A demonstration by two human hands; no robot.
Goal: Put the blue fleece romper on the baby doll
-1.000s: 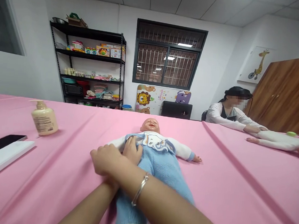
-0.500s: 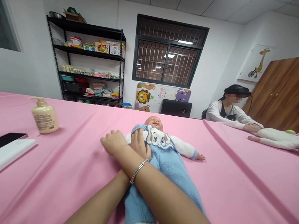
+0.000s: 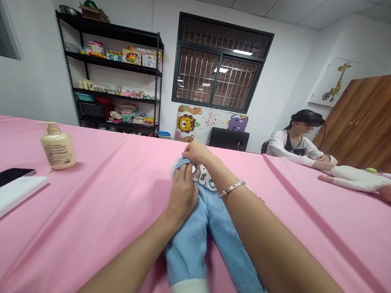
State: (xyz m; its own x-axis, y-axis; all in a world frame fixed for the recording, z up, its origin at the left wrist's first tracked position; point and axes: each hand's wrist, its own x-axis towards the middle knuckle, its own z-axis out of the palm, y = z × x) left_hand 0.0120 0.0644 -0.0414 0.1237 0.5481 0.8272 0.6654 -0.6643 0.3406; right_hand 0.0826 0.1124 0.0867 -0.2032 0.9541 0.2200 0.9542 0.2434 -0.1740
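A baby doll in light-blue fleece overalls (image 3: 188,250) lies on its back, feet toward me. My left hand (image 3: 184,191) rests on the upper left of the overalls, fingers extended flat by a blue strap (image 3: 182,162). Above it, my right hand (image 3: 197,152), with a silver bangle on the wrist, is bent over the doll's shoulder, its curled fingers closed at the top of that strap. My right hand and forearm hide the doll's face and most of its arm on the right. An elephant face (image 3: 206,178) shows on the bib.
On the pink-covered table (image 3: 108,202), a pump bottle (image 3: 58,149) and two phones, one white (image 3: 7,203) and one black (image 3: 0,182), lie at the left. At the right, a seated person (image 3: 297,139) touches another doll (image 3: 360,178). A shelf rack (image 3: 117,64) stands behind.
My right hand has uncrossed from over my left arm, moving up and right to the doll's shoulder. My left hand stays at the strap. The view has shifted slightly.
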